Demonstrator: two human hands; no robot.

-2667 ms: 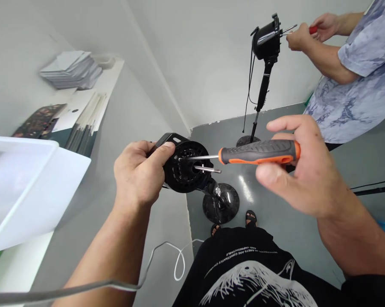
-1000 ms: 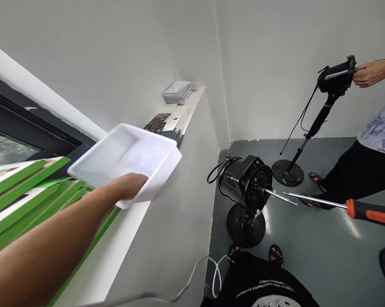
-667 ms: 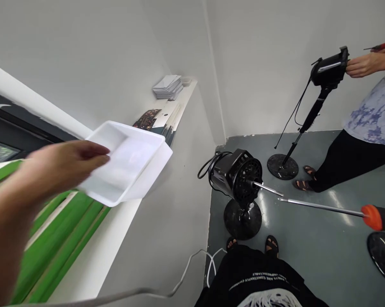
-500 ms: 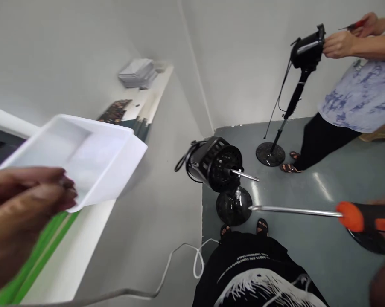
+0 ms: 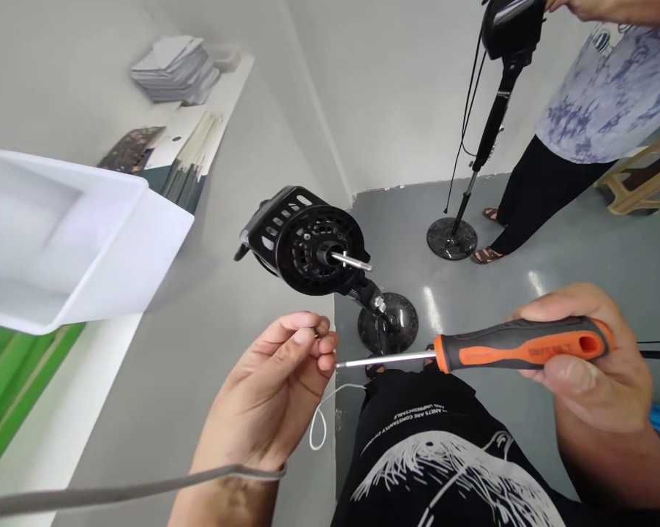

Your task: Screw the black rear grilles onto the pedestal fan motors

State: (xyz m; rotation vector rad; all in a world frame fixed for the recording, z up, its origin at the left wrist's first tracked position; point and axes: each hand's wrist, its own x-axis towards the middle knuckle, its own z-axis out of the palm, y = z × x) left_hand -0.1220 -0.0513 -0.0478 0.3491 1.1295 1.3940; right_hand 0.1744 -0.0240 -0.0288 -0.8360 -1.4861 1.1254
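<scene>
Starting at far left, green panels (image 5: 17,380) lie along a white shelf (image 5: 61,432), and over them sits a white bin (image 5: 140,256), its open side facing up and its near wall jutting past the shelf edge; the inside shows pale and blurred, so I cannot tell what it holds. Farther along the shelf come a stack of paper (image 5: 170,73), some folders (image 5: 184,179) and, at the end, a small tray (image 5: 227,58), its contents too small to make out. A grey cable (image 5: 143,487) crosses in front of the wrist of the left hand (image 5: 275,388), whose thumb and forefinger are pinched together on a small piece (image 5: 317,333), mostly hidden. Just above that hand is the fan head (image 5: 297,274), its shaft pointing right, with its round base (image 5: 401,322) on the floor. A second fan (image 5: 511,33) stands beyond, upright on its own base. The screwdriver (image 5: 522,348) points left, its tip just beside the left hand; the right hand (image 5: 598,391) has its fingers clamped around the handle. Behind are a co-worker (image 5: 609,95) with a hand at the second fan, and a tan stool (image 5: 645,179).
</scene>
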